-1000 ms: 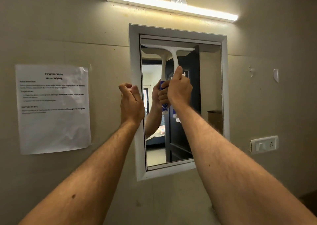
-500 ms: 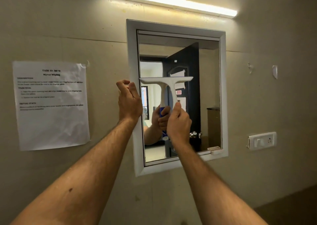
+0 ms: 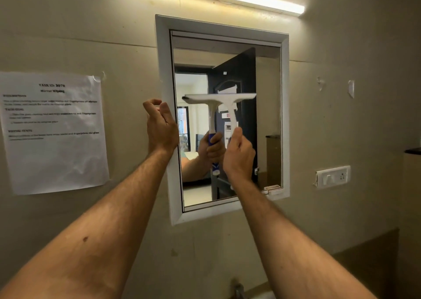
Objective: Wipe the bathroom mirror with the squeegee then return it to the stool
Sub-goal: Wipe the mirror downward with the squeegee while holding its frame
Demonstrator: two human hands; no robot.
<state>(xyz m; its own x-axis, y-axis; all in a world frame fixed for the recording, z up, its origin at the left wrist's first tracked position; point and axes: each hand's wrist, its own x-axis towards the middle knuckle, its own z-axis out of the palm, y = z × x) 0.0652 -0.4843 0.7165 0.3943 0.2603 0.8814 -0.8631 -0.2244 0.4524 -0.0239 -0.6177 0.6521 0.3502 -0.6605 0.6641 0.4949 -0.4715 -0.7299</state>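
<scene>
Our right hand [image 3: 238, 155] is closed around the squeegee [image 3: 224, 104] handle, thumb up along the white stem. Above the grip the blade lies level against the mirror [image 3: 266, 116] glass, about halfway down the pane and spanning from near the left inner edge to past the middle. To the left of the grip, our left hand [image 3: 161, 128] rests on the mirror's white frame [image 3: 165, 55], fingers curled loosely and holding nothing, steadying it as far as we can judge.

We judge the wiping to be under way: the glass below the blade has yet to be passed over, and the strip to the right of the blade may need its own pass. We cannot make out streaks or marks either way. The return is wholly left; the stool is not in view.

No containers show around the grip, only a wall sheet [image 3: 53, 132] far left and a switch plate [image 3: 332, 177] to the right.
</scene>
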